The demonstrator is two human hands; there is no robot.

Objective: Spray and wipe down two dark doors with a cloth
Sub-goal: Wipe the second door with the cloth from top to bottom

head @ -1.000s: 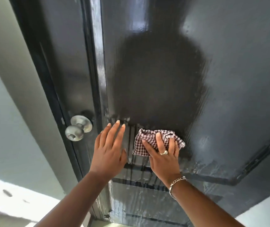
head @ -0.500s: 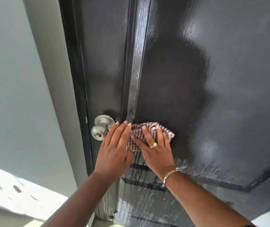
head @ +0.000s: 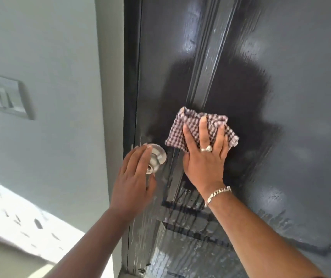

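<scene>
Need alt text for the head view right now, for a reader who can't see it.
Right hand presses a checked cloth flat against a wet dark door. Left hand, fingers straight, is at the silver knob. A wall switch sits left.

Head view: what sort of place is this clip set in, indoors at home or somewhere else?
Probably a home interior, at a room doorway. A dark painted panel door with a round metal doorknob sits in a pale grey wall that carries a wall switch plate.
</scene>
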